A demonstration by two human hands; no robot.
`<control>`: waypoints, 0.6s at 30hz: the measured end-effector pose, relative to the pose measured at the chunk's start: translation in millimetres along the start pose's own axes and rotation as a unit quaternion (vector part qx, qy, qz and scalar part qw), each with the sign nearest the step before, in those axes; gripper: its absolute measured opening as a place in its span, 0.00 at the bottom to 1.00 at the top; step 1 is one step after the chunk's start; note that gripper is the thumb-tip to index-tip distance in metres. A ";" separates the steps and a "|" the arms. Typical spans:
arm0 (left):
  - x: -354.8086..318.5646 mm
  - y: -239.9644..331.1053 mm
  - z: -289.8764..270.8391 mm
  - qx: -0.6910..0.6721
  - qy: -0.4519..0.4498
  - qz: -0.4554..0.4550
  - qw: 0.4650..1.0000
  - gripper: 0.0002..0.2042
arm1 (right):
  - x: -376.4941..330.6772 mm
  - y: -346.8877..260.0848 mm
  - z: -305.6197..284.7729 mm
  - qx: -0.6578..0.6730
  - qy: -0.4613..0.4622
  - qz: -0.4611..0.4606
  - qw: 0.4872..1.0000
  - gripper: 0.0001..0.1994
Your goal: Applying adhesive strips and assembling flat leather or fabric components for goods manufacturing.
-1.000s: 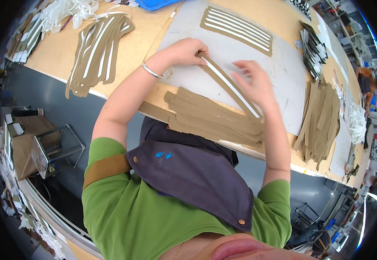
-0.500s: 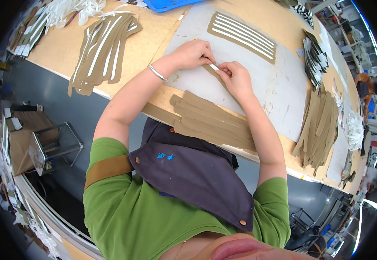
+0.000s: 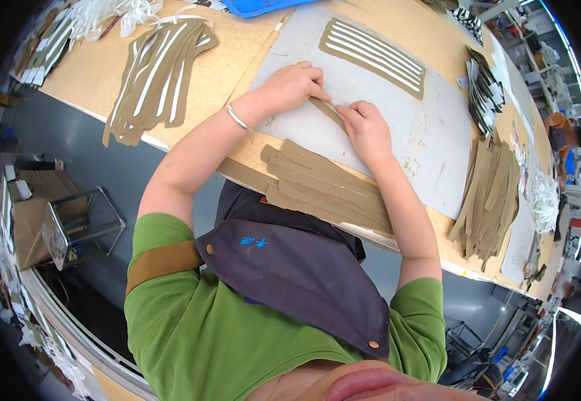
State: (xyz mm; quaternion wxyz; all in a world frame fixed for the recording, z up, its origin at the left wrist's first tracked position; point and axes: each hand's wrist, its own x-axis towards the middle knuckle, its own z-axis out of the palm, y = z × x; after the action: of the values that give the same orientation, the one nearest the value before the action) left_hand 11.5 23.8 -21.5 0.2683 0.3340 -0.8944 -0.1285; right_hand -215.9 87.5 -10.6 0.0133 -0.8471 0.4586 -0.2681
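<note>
A narrow olive-brown fabric strip (image 3: 328, 111) lies on the grey board, stretched between my hands. My left hand (image 3: 296, 87) is closed, its thumb and fingers pinching the strip's far end. Just to the right, my right hand (image 3: 369, 132) pinches the same strip between thumb and forefinger. Only a tiny pale spot shows between the fingertips; the lower part of the strip is hidden under my right hand. Nearer to me, a stack of plain olive-brown strips (image 3: 324, 187) lies along the table edge.
Beyond my hands, an olive-brown panel with white stripes (image 3: 373, 57) lies on the grey board (image 3: 431, 147). Striped pieces (image 3: 160, 77) are piled at left, plain strips (image 3: 488, 200) at right. A blue tray (image 3: 264, 7) stands at the back; a metal-framed stool (image 3: 83, 220) is on the floor.
The white patch that showed on the strip between my fingertips is now almost out of sight. My right hand has shifted slightly nearer and to the right; my left has barely moved.
</note>
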 end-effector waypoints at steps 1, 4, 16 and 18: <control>-1.3 1.3 -0.3 0.026 -0.004 0.003 1.000 0.16 | -0.7 0.1 -0.1 -0.017 0.002 -0.009 1.000 0.07; -13.0 9.9 -10.0 0.186 0.026 0.040 0.981 0.12 | -3.2 1.4 -0.6 -0.049 0.005 -0.022 0.999 0.07; -18.7 56.1 2.0 0.175 -0.070 -0.078 0.979 0.20 | 2.2 10.1 -7.1 -0.021 -0.029 -0.034 0.999 0.06; -16.9 63.9 0.2 0.171 -0.091 -0.074 0.978 0.24 | -18.0 13.6 -26.8 -0.017 -0.044 -0.021 0.999 0.06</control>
State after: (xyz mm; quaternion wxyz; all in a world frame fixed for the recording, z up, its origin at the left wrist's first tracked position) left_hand -11.6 82.6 -2.2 0.1141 0.4267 -0.8969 -0.0230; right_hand -246.7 99.7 0.7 0.0133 -0.8674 0.4446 -0.2231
